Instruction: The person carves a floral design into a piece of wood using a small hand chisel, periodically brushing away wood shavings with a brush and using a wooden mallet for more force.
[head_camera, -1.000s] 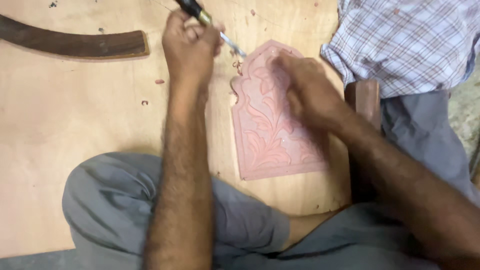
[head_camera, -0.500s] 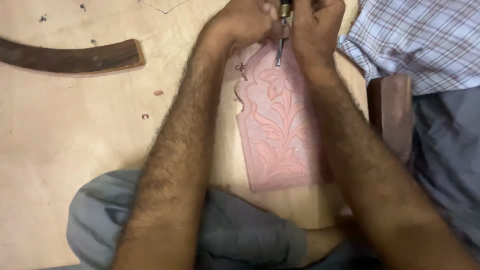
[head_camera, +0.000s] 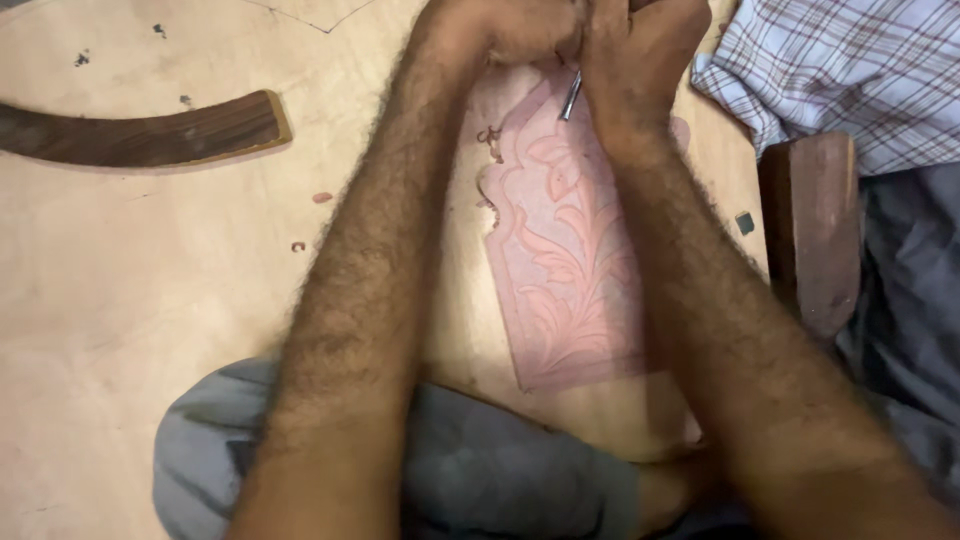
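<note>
A pink carved panel (head_camera: 570, 280) with leaf patterns lies on the plywood board (head_camera: 150, 300) in front of me. My left hand (head_camera: 500, 30) and my right hand (head_camera: 640, 55) are pressed together at the panel's top end. Both are closed around a carving tool (head_camera: 570, 95). Only its thin metal blade shows below the fingers, with the tip touching the top of the panel. The handle is hidden inside the hands and cut off by the frame's top edge. My forearms cover part of the panel's left and right sides.
A dark curved wooden piece (head_camera: 150, 130) lies at the far left of the board. A reddish wooden block (head_camera: 810, 230) stands at the right, beside a plaid cloth (head_camera: 850, 70). Small wood chips (head_camera: 320, 198) dot the board. My grey-trousered knee (head_camera: 480, 470) sits below the panel.
My right hand left the panel and joined my left hand on the tool. Both hands now work at the panel's top end, and the view has closed in.
</note>
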